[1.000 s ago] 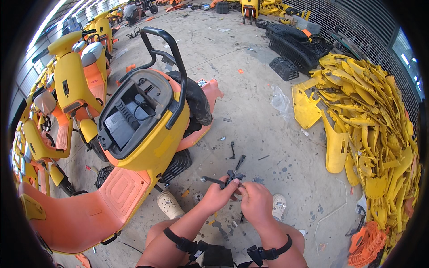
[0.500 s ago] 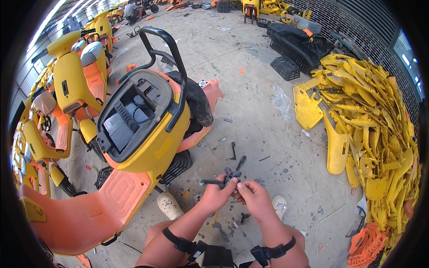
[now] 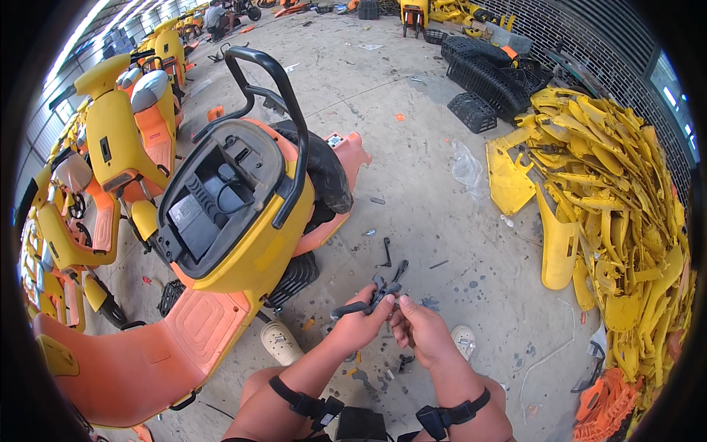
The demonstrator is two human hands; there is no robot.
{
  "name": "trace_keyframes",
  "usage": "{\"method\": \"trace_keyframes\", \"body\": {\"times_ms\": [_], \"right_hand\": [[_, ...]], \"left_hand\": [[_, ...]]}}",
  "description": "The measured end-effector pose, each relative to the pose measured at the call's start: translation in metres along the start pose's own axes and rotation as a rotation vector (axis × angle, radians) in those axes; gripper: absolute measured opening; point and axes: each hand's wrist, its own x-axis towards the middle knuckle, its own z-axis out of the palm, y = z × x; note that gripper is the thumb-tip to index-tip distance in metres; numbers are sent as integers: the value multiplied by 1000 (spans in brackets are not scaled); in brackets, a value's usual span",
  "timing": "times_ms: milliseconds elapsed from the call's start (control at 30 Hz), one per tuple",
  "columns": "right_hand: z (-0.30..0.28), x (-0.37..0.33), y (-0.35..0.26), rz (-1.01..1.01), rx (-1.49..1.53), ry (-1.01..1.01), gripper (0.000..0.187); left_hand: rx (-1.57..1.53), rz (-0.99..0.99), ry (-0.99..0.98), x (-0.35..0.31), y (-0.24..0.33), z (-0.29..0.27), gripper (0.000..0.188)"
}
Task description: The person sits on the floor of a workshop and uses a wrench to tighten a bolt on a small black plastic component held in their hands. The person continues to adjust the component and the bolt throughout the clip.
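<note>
I'm over a stained concrete floor (image 3: 420, 169) in a large hall, a brick wall (image 3: 565, 46) at the far right. On my left stands a yellow-and-orange scooter (image 3: 250, 258), its seat compartment (image 3: 263, 151) open below a black grab rail (image 3: 303, 140); more scooters (image 3: 118, 147) stand beyond it. On my right is a heap of yellow body panels (image 3: 615, 199), with black plastic baskets (image 3: 482, 77) farther back.

My left hand (image 3: 359, 325) is closed around a dark branching part (image 3: 382, 289), thumb pressed along it. My right hand (image 3: 423, 328) is half open, fingers curled, thumb and fingertips just beside the left thumb; I can't tell whether it pinches anything small.

The part sits in front of me, above the floor and between my cream clogs (image 3: 280, 342). Its long axis slants: a thick black arm points left, a thinner one up and to the right, away from me. Whether it's one piece or several, I can't tell.
</note>
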Motion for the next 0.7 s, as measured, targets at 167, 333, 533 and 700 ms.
{"method": "trace_keyframes", "body": {"times_ms": [167, 333, 533, 700], "right_hand": [[0, 8, -1, -23, 8, -5, 43], [0, 10, 2, -212, -233, 84, 33], [11, -3, -3, -542, -679, 298, 15], [11, -6, 0, -831, -895, 411, 10]], "left_hand": [[-30, 4, 2, 8, -8, 0, 48], [59, 9, 41, 9, 11, -1, 48], [-17, 23, 10, 12, 2, 4, 45], [-198, 48, -30, 12, -11, 12, 36]]}}
